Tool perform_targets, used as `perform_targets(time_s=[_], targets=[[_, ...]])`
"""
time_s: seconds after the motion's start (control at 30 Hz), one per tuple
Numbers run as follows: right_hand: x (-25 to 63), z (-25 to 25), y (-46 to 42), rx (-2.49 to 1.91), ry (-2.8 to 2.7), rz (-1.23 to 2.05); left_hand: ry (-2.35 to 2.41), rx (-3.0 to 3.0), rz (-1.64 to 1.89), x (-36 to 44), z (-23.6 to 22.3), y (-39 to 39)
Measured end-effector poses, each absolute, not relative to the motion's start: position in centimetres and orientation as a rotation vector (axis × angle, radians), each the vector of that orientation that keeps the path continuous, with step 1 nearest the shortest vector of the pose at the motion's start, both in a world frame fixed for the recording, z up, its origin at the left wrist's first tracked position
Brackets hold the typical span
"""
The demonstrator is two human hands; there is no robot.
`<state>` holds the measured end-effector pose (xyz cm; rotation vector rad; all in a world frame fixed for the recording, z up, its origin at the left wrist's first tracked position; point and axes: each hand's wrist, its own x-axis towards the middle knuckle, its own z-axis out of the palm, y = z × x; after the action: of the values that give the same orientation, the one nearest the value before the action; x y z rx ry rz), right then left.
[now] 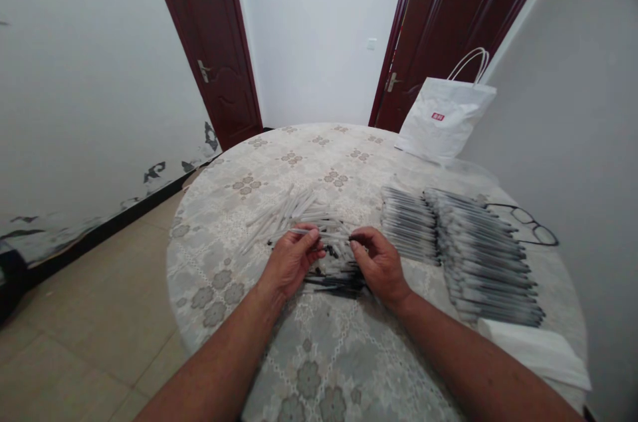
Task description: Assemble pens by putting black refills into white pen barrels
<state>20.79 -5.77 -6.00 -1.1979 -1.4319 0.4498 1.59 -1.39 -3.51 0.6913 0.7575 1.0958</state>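
Observation:
Between my two hands runs a slim whitish pen barrel (333,236), roughly level above the table. My left hand (295,256) pinches it near its left end. At the right end, the thumb and forefinger of my right hand (379,262) close on a small dark pen part (355,238), which seems to meet the barrel. Loose whitish barrels (289,206) lie in a heap just beyond my left hand. Below and between the hands are small black parts (331,250) and thin black sticks (339,284), partly hidden by my fingers.
Rows of dark-tipped pens (409,226) and a larger stack of pens (483,259) lie to the right. Eyeglasses (541,232), a folded white packet (535,349) and a white paper bag (446,116) also rest on the round table's patterned cloth (244,186).

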Motion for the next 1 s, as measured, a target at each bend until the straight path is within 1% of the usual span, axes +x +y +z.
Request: perform_targets(time_s=[0.43, 0.73, 1.0], targets=[[20.9, -5.9, -5.9, -1.161, -1.484, 0.444, 0.826, 0.626, 1.096, 1.7, -3.6, -1.7], [21.1, -6.4, -5.5, -1.164, -1.559, 0.370, 0.848, 0.648, 1.094, 1.8, -3.4, -1.8], [21.3, -5.1, -6.1, -1.319, -1.586, 0.362, 0.808, 0.709, 1.108, 1.8, -2.9, -1.8]])
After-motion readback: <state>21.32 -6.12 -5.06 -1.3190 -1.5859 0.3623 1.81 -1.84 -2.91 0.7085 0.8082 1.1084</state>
